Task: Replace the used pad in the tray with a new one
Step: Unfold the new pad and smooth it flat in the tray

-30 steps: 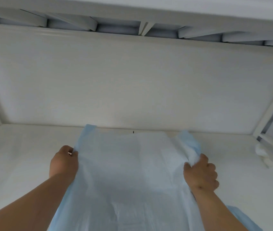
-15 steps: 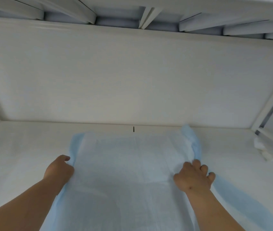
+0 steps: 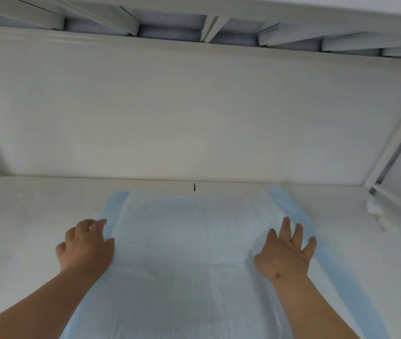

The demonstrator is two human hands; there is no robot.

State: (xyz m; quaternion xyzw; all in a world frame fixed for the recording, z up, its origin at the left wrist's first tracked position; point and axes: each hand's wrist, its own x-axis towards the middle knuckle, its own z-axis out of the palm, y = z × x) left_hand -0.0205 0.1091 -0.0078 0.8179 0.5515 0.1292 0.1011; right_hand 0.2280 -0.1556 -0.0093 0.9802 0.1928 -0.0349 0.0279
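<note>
The pad [image 3: 184,241] lies flat on the tray [image 3: 23,216] floor. The right hand [image 3: 285,253] presses it with spread fingers. The left hand [image 3: 85,245], loosely curled, apparently rests on its left edge.

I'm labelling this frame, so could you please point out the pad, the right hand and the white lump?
pad [image 3: 184,241], head view, its white middle.
right hand [image 3: 283,255], head view, its back.
white lump [image 3: 374,206], head view, its top.

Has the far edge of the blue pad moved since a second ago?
Yes. The pad has dropped: its far edge, earlier lifted across the back wall seam, now lies flat just short of it.
</note>
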